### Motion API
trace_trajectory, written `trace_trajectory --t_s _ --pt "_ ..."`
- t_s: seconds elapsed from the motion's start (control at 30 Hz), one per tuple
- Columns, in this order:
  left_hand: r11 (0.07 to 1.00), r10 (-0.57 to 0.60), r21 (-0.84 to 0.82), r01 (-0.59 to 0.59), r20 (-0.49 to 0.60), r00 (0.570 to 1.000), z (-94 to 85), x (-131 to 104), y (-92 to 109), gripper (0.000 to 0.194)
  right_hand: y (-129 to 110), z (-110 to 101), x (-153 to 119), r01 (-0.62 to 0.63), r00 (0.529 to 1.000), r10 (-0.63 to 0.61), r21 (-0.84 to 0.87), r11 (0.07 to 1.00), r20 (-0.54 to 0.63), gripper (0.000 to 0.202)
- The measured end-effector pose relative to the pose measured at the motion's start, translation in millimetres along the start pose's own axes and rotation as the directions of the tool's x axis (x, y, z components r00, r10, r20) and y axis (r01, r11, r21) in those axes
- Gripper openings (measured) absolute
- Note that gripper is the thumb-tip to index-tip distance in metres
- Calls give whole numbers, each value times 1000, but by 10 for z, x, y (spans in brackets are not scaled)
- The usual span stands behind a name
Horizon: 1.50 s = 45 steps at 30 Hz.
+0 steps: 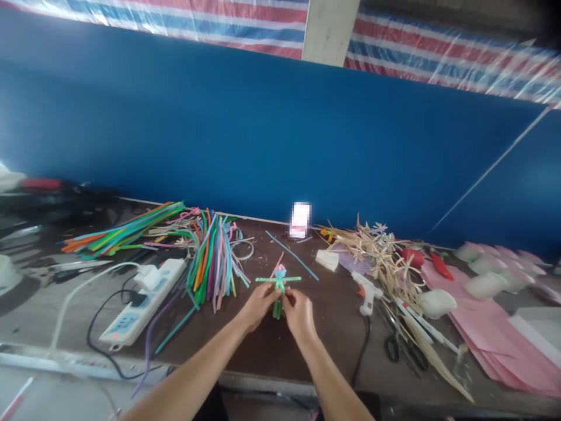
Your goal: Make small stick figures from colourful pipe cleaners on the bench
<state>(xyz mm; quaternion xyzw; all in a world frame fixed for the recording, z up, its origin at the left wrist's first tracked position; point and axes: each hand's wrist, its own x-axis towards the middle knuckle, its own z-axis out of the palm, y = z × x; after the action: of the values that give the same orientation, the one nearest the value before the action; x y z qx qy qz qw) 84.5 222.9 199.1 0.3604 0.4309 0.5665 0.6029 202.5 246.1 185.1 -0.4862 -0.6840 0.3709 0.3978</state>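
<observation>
Between my two hands, over the dark table, is a small pipe-cleaner figure (pixel 279 287), mostly green, with outstretched arms and a pink and blue head. My left hand (pixel 259 304) pinches its left side at the waist. From the other side, my right hand (pixel 298 310) closes its thumb and fingers on the body near the legs. Just beyond the figure lie a thin pink pipe cleaner (pixel 277 263) and a longer blue-grey pipe cleaner (pixel 293 255). The fingertips partly cover the middle of the figure.
Bundles of coloured pipe cleaners (pixel 210 257) lie to the left, near a white power strip (pixel 142 307) with plugs and cords. A blurred phone (pixel 300 220) leans at the back. Rightward are a glue gun (pixel 368 294), scissors (pixel 405 348), dried straw flowers (pixel 377 251) and pink paper (pixel 482 333).
</observation>
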Motion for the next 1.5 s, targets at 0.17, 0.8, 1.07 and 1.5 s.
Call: trace_trajectory --t_s 0.17,0.8,1.07,1.5 --pt "999 44 24 -43 -63 997 -23 63 -100 39 16 56 4 -38 999 39 61 997 -9 22" --pt "981 96 172 -91 -20 995 -61 175 29 38 -94 137 156 -216 973 232 347 913 -6 30" --pt "996 26 87 -28 29 999 -149 607 440 31 -83 40 327 -214 977 203 322 922 66 30" --pt "995 101 42 -95 -145 984 -691 1839 1140 11 337 -265 -121 74 997 -72 68 995 -33 23"
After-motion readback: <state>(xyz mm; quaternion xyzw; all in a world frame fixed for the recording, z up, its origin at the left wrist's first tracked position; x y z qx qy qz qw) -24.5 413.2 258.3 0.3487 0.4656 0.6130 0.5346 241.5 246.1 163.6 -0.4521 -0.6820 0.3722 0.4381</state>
